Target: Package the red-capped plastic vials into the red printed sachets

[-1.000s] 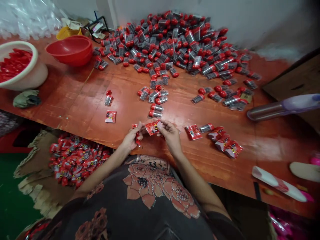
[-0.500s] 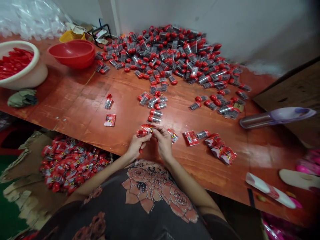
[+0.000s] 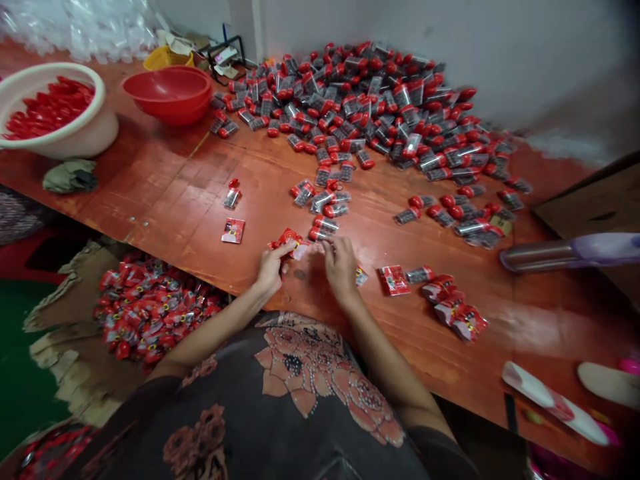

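Close to the table's front edge, my left hand pinches a small red printed packet with white and yellow marks. A short gap to its right, my right hand has its fingertips pressed together; whatever they grip is too blurred to name. Just beyond that hand lie clear tubes with red caps and dark contents. A part of a colourful packet shows beside my right wrist. One flat red square packet lies to the right, and another square packet lies to the left.
A large heap of red-capped tubes rests against the wall. At left stand a white tub of red pieces and a red bowl. Below the table edge is a pile of filled packets. A lilac-handled tool lies right.
My hands have moved apart, the right one away from the packet, which stays in my left hand and now shows more of its printed face. The whole view has shifted slightly.
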`<action>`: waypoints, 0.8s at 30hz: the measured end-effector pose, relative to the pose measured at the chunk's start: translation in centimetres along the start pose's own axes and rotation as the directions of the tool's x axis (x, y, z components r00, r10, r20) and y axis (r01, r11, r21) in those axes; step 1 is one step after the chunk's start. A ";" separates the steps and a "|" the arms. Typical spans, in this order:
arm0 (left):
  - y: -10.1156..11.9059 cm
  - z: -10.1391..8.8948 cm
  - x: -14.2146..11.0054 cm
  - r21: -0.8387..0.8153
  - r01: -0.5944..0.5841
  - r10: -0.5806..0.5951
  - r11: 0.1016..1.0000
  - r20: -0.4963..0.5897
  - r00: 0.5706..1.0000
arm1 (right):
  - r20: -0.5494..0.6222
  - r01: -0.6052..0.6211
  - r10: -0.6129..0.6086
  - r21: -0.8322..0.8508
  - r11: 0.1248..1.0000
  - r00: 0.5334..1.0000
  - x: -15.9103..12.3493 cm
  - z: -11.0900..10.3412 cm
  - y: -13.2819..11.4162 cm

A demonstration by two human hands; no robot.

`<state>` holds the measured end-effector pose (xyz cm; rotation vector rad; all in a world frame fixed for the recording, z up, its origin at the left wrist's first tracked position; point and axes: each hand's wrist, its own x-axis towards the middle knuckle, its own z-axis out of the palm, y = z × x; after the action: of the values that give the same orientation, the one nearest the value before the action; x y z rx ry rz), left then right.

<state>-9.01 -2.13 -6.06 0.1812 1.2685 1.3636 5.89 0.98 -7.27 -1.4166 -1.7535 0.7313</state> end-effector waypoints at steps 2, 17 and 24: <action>0.5 -0.5 0.6 -0.007 -0.011 0.011 1.000 0.005 1.000 | 0.053 0.077 -0.064 -0.287 0.955 0.997 1.4 -0.5 1.2; 2.2 -0.8 1.0 -0.115 0.070 -0.069 0.991 0.016 0.998 | 0.172 -0.164 0.132 0.186 0.969 0.976 -0.8 -1.4 -0.1; 1.7 0.0 0.7 -0.062 0.033 -0.033 0.997 0.005 0.999 | 0.238 -0.417 0.348 0.633 0.652 0.907 -4.2 -1.7 -4.0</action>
<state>-10.29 -1.09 -5.16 0.1188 1.2192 1.3717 5.59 -4.01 -3.93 -1.2329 -1.0411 1.5144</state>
